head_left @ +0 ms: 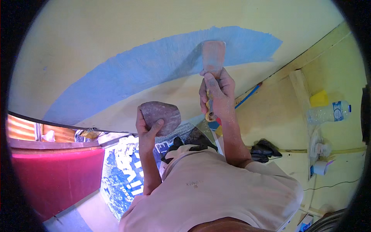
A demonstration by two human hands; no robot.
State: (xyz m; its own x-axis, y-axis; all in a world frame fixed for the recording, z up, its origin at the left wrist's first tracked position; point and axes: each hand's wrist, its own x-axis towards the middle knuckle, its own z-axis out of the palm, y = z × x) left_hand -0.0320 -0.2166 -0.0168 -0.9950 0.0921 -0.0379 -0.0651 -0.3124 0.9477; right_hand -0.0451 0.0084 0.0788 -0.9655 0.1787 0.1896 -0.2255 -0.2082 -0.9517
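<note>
My right hand (219, 92) is closed round the handle of a putty knife (213, 54). Its broad, pale-smeared blade points away from me, over a blue coat (154, 58) on a cream surface (116, 27); I cannot tell whether the blade touches it. The blue coat forms a long curved band with ragged edges, and a shadow falls on it beside the blade. Lower and to the left, my left hand (148, 125) grips a dark grey-brown rounded piece (164, 115) like a shallow shell, thumb on the near face. What it contains, if anything, is hidden.
On the right, a clear plastic bottle (328, 112) and a yellow object (318, 99) are by a wooden ledge (299, 85). A black plastic bag (265, 150) is beyond my right elbow. A red panel (58, 178) and a printed blue sheet (121, 178) are at left.
</note>
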